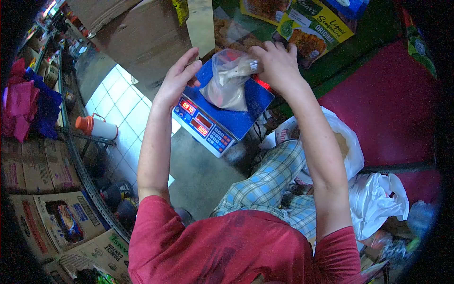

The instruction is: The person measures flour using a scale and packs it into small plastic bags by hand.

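where the bag [228,78] bulges, pale contents [230,99] rest.

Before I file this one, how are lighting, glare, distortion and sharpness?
Head view: strong fisheye bowing, black corners; head view: pale floor tiles bright, right side dim; head view: highlights on the clear plastic bag, red digits glowing on the digital scale; head view: grainy dark areas, far upper-left background soft.

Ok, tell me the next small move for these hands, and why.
I'd probably bring the left hand in to steady the plastic bag: that hand is open beside it, apparently holding nothing, while the right hand is at the bag's upper part and the soft bag rests on the blue scale.
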Motion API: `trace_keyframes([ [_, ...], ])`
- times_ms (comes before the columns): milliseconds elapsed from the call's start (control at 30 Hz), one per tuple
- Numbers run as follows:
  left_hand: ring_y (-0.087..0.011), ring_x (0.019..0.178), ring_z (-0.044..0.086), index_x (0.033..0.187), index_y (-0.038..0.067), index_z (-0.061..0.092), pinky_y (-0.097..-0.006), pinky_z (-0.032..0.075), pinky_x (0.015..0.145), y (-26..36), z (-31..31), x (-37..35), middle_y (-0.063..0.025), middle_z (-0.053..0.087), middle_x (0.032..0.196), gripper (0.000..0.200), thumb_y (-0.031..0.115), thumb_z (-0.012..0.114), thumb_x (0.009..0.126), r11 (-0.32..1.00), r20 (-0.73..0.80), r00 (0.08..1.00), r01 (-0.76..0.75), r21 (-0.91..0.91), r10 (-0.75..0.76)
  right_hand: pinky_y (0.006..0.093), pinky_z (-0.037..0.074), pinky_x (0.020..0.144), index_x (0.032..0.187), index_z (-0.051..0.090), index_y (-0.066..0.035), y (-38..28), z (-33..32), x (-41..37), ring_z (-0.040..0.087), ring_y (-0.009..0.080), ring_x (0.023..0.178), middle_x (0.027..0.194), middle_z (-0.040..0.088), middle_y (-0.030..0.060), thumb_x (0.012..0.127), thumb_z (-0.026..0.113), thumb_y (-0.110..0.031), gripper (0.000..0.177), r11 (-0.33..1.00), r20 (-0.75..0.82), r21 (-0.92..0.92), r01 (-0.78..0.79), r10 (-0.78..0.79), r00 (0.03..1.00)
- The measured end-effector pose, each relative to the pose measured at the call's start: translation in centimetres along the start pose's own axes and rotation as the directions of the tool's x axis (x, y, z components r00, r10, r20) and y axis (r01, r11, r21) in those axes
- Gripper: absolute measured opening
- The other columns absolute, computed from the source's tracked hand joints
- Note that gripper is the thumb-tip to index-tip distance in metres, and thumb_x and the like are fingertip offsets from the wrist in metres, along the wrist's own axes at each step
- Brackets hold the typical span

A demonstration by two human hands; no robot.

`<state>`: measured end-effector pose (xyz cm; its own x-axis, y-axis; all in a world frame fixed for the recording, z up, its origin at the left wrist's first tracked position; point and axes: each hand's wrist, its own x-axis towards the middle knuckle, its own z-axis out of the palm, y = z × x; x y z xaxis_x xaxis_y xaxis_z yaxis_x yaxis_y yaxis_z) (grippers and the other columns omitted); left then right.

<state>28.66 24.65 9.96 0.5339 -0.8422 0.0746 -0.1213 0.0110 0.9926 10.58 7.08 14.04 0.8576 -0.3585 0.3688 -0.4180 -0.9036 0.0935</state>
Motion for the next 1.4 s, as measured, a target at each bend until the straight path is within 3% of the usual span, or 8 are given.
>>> trace_keyframes([
  [133,-0.0085,0.064,0.050,0.135,0.010,0.037,-0.0231,0.045,0.064,0.1,-0.3,-0.1,-0.0028,0.048,0.126,0.058,0.037,0.054,0.086,0.999,-0.015,0.999,0.029,0.015,-0.029,0.0541,0.031,0.090,0.110,0.057,-0.019,0.2,-0.6,0.0,0.052,0.0288,0.103,0.104,0.056,0.0088,0.070,0.062,-0.013,0.041,1.000,0.028,0.008,-0.020,0.019,0.999],
  [233,-0.0089,0.065,0.052,0.135,0.010,0.037,-0.0237,0.045,0.065,0.5,-0.1,-0.3,-0.0024,0.048,0.127,0.058,0.036,0.054,0.086,1.000,-0.033,0.999,0.016,0.016,-0.015,0.0551,0.032,0.090,0.114,0.053,-0.020,0.5,-0.6,-0.2,0.048,0.0289,0.107,0.105,0.054,0.0075,0.061,0.070,-0.013,0.056,0.999,0.076,0.001,-0.038,0.038,0.996],
  [300,-0.0092,0.066,0.054,0.135,0.010,0.037,-0.0239,0.045,0.065,0.5,-0.1,-0.3,-0.0025,0.047,0.128,0.058,0.036,0.054,0.086,1.000,-0.034,0.999,0.022,0.008,-0.022,0.0544,0.033,0.088,0.114,0.053,-0.020,0.5,-0.7,-0.3,0.049,0.0288,0.106,0.105,0.054,0.0074,0.061,0.070,-0.013,0.056,0.999,0.084,0.002,-0.039,0.038,0.996],
  [400,-0.0094,0.066,0.054,0.136,0.008,0.033,-0.0227,0.043,0.065,0.3,-0.2,-0.2,-0.0112,0.044,0.131,0.064,0.037,0.057,0.085,1.000,-0.012,1.000,0.003,-0.018,-0.003,0.0535,0.034,0.087,0.114,0.053,-0.020,0.8,-0.6,-0.5,0.049,0.0288,0.106,0.104,0.055,0.0075,0.061,0.070,-0.013,0.056,0.999,0.061,-0.005,-0.035,0.035,0.997],
  [1133,-0.0129,0.075,0.056,0.136,0.005,0.033,-0.0252,0.043,0.070,-0.1,-0.6,-0.4,-0.0125,0.047,0.126,0.061,0.033,0.054,0.086,1.000,-0.040,0.999,0.005,0.002,-0.005,0.0563,0.031,0.092,0.115,0.053,-0.019,0.4,0.3,-0.2,0.049,0.0290,0.107,0.104,0.054,0.0072,0.063,0.070,-0.014,0.055,0.998,0.097,-0.034,-0.051,0.054,0.994],
  [1300,-0.0133,0.077,0.056,0.136,0.005,0.033,-0.0257,0.043,0.070,-0.2,-0.5,-0.5,-0.0133,0.046,0.127,0.062,0.034,0.053,0.086,1.000,-0.059,0.998,0.010,0.018,-0.009,0.0570,0.031,0.092,0.109,0.057,-0.018,-0.5,0.2,0.1,0.052,0.0265,0.103,0.103,0.056,0.0079,0.076,0.055,-0.011,0.033,0.995,-0.010,-0.101,0.025,-0.026,1.000],
  [1400,-0.0113,0.075,0.058,0.136,0.011,0.035,-0.0251,0.042,0.070,-0.7,-0.9,-0.2,-0.0060,0.043,0.133,0.059,0.038,0.053,0.087,0.999,-0.041,0.999,0.022,0.026,-0.021,0.0580,0.029,0.094,0.107,0.057,-0.018,-0.6,0.5,0.1,0.052,0.0257,0.104,0.102,0.056,0.0073,0.079,0.051,-0.011,0.030,0.991,-0.029,-0.130,0.041,-0.045,0.999],
])
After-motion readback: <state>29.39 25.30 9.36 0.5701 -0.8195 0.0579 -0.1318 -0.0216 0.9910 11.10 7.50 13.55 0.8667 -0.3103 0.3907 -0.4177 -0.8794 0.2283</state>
